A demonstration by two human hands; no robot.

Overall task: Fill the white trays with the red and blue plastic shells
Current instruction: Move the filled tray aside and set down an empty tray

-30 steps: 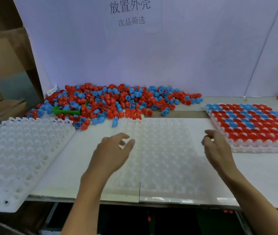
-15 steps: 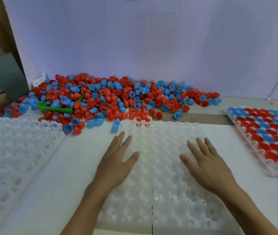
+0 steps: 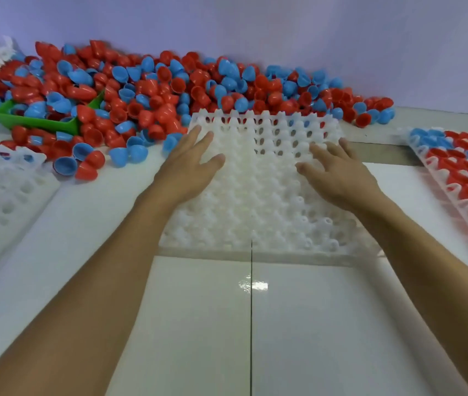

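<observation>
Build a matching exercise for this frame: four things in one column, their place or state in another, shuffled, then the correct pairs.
Things:
1. white plastic middle tray
2. white plastic right tray
3. green plastic scoop
4. left hand

Places or states:
A. half buried in the pile of red and blue plastic shells
B. cells filled with red and blue shells
C. cells unfilled, both hands on it
D. flat, fingers straight, opposite the right hand

Pairs: 1-C, 2-B, 3-A, 4-D
</observation>
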